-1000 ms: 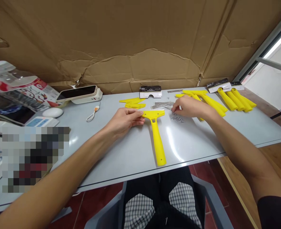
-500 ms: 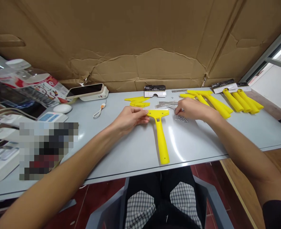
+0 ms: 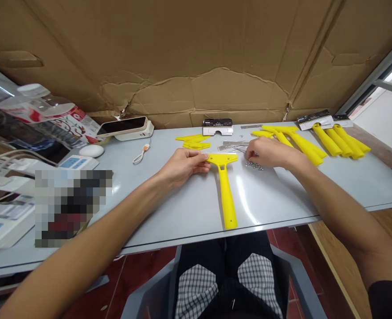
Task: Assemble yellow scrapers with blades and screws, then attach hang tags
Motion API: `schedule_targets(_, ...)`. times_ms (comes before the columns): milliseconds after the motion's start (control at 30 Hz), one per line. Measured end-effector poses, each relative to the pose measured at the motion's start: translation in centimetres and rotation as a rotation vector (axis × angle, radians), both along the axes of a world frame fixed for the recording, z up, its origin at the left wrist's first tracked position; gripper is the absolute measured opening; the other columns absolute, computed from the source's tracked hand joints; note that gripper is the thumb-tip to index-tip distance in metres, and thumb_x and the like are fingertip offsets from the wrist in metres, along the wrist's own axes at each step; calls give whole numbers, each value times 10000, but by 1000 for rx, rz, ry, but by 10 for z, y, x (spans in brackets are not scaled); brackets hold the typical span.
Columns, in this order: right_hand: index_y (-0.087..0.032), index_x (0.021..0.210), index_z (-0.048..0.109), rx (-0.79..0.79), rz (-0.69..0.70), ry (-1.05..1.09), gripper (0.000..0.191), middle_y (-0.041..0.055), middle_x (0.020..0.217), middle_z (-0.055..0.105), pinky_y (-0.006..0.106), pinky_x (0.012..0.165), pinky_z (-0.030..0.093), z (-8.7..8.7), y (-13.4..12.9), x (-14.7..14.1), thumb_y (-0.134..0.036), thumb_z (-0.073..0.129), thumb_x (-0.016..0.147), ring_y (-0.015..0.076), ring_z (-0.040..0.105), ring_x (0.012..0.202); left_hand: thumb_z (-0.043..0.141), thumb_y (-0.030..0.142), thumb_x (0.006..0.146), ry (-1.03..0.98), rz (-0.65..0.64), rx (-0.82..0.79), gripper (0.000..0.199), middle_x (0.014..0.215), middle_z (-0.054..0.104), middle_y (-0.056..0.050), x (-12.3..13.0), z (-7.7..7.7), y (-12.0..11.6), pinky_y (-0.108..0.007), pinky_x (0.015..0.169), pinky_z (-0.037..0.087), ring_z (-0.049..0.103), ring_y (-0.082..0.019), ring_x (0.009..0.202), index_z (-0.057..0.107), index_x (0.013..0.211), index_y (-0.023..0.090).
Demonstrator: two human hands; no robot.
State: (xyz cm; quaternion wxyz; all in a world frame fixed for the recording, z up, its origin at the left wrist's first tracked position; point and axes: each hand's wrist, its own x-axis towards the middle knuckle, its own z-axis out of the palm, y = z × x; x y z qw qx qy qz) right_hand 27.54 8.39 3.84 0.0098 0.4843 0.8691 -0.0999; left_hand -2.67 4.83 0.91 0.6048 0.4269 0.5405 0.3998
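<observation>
My left hand pinches the left end of the head of a yellow scraper, whose handle points toward the table's front edge. Beside a small pile of screws, my right hand is closed with its fingertips pointing down. Thin metal tweezers stick out to the left from its fingers. Flat metal blades lie behind the scraper head. Small yellow plates rest behind my left hand, and more yellow handles lie behind my right hand.
At the back stands a black and white box. Packaged yellow scrapers lie at the right. On the left are a phone, a white mouse, a short cable, bottles and power strips. Cardboard stands behind the table.
The view has shifted slightly, so everything appears a little further right. Both hands keep nearly the same pose, and the scraper stays in place.
</observation>
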Motion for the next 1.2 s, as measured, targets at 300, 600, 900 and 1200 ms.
schedule_targets(300, -229, 971, 788, 104, 41, 42, 193, 128, 1191, 796, 446, 798, 477, -3, -1, -3, -169, 608, 1005, 315, 711, 1052, 756, 76, 1059, 5, -13, -7, 295, 798, 832, -145, 4, 4, -3, -239, 748, 651, 758, -119, 669, 842, 777, 65)
schedule_targets(600, -218, 989, 776, 219, 75, 202, 202, 128, 1143, 790, 450, 849, 510, -8, 2, -4, -240, 584, 1048, 304, 707, 1008, 738, 68, 1077, -16, -30, -16, 274, 794, 840, -134, 5, 5, -4, -223, 732, 647, 764, -110, 655, 829, 819, 51)
schedule_targets(900, -261, 936, 788, 227, 160, 710, 121, 122, 1075, 776, 479, 768, 612, -19, -10, -24, -314, 691, 985, 328, 722, 1008, 730, 72, 1089, -36, -51, -31, 283, 733, 801, -88, 11, 2, -7, -271, 797, 645, 744, -110, 651, 805, 816, 60)
schedule_targets(1200, -275, 944, 823, 107, 106, 858, 100, 111, 1180, 819, 501, 835, 643, -29, -23, -42, -328, 745, 977, 335, 757, 1111, 733, 85, 1089, -90, -74, 3, 303, 755, 802, -88, 15, -7, -11, -287, 812, 618, 734, -111, 672, 791, 792, 86)
